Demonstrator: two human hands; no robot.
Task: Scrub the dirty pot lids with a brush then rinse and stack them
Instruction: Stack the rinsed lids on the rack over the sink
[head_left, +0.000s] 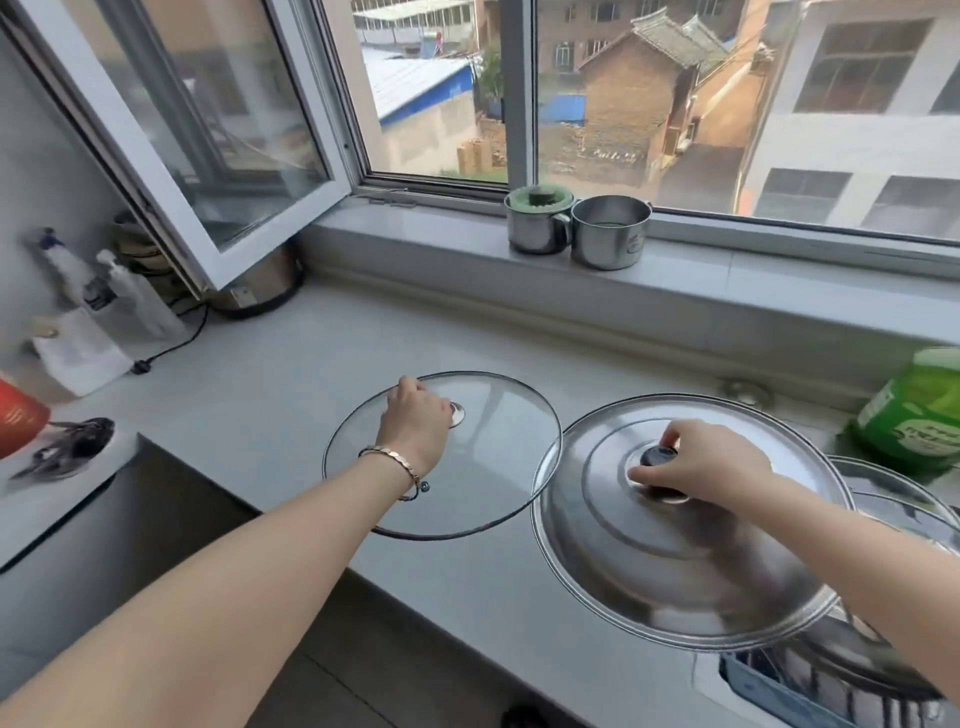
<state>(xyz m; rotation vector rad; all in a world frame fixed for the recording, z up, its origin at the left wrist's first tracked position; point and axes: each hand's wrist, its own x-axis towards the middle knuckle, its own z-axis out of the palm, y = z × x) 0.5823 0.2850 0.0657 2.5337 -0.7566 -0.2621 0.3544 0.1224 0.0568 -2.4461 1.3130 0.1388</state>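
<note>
glass lid (467, 478) lay flat on the grey bench (249, 395), the left hand (415, 423) curled round its knob (458, 414), gripping it. just right of it the steel lid (675, 551) overlapped its rim, the right hand (701, 467) pinching the dark knob (658, 457) on top; more lids (893, 493) sat beneath, at the far right.

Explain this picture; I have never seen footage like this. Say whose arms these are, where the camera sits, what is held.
No machine here: a person wears a camera on the head, looking down at their own hands. The left hand grips the knob of a glass lid on the counter. The right hand pinches the dark knob of a steel lid, whose rim overlaps the glass one. More lids lie behind it, beside a green bottle. Two steel mugs stand on the windowsill.
</note>
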